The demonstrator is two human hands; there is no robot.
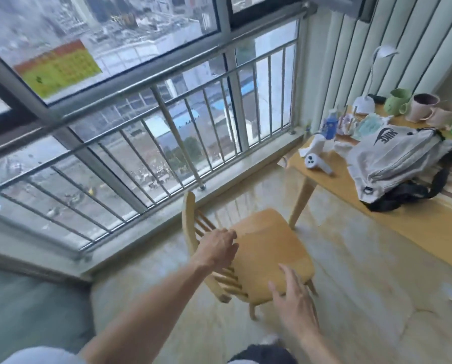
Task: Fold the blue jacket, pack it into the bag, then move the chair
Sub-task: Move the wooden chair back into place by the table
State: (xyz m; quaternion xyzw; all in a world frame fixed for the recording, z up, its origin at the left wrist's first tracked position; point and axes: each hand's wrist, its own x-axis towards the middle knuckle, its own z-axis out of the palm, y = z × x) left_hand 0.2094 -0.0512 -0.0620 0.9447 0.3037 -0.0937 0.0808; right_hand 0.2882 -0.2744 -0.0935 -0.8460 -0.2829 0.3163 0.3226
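Observation:
A light wooden chair (pixel 269 248) with a spindle back stands on the pale floor between the window railing and the table. My left hand (pixel 217 248) hovers over the chair's back edge, fingers spread, holding nothing. My right hand (pixel 290 298) is open above the seat's near corner, fingers apart. A grey drawstring bag (pixel 393 158) with black straps lies bulging on the wooden table (pixel 416 227) at the right. No blue jacket is visible; whether it is inside the bag I cannot tell.
A steel railing (pixel 167 132) runs along the large window behind the chair. On the table stand cups (pixel 424 107), a blue bottle (pixel 329 126), a white lamp (pixel 364 103) and a white controller (pixel 315 164). A table leg (pixel 302 203) stands close to the chair's right.

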